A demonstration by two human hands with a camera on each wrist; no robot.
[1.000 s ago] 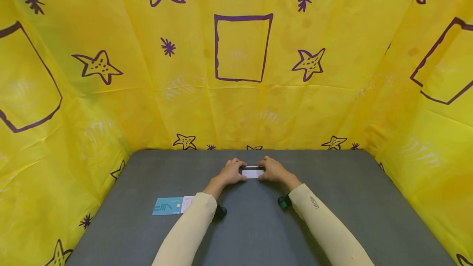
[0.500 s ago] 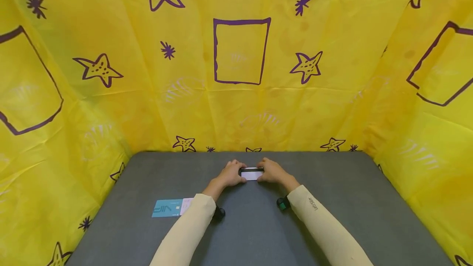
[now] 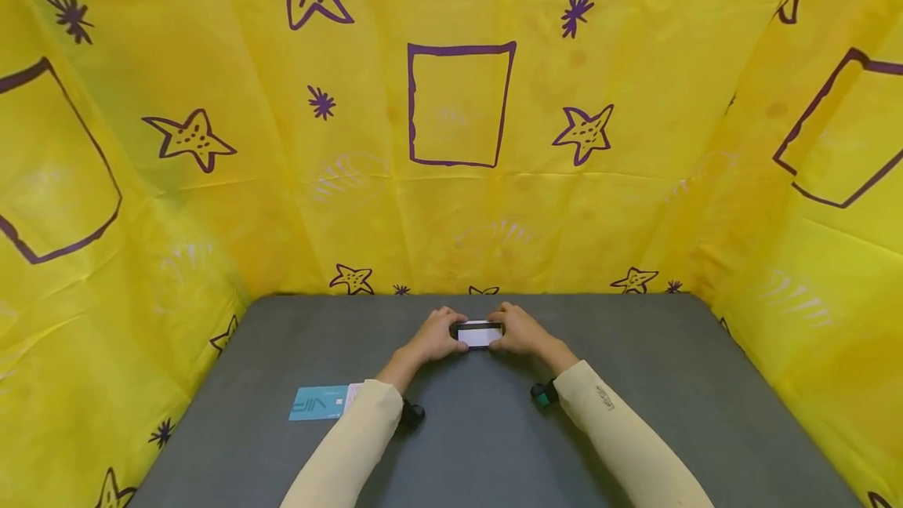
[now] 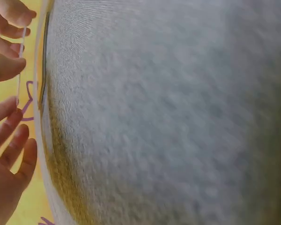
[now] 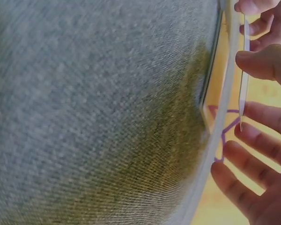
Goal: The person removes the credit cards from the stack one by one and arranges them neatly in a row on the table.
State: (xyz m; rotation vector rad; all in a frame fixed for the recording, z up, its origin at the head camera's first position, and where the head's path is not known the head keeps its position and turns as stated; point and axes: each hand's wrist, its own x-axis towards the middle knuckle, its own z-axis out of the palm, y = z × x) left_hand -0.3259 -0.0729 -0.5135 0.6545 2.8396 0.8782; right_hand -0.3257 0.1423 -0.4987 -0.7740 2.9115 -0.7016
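Observation:
In the head view, a thin white card with a dark stripe (image 3: 480, 337) is held between my two hands, long side running left to right. My left hand (image 3: 436, 337) pinches its left end and my right hand (image 3: 524, 331) its right end, thumbs on the near side. Edge-on in the left wrist view, the card (image 4: 18, 88) is a slim pale line between thumb and fingers. The right wrist view also gives the card (image 5: 244, 89) edge-on, with the other fingers of that hand spread. The card is off the table in both wrist views.
A teal card with a chip (image 3: 317, 404) lies flat on the grey table (image 3: 480, 445), left of my left forearm. Beside it, a pale pink card (image 3: 353, 392) is partly hidden by the sleeve. Yellow patterned cloth (image 3: 451, 218) stands behind the table and at both sides.
The card's face looks slightly taller in the head view, as if tilted a little. Both hands keep their pinch on it. The left sleeve now covers more of the pink card.

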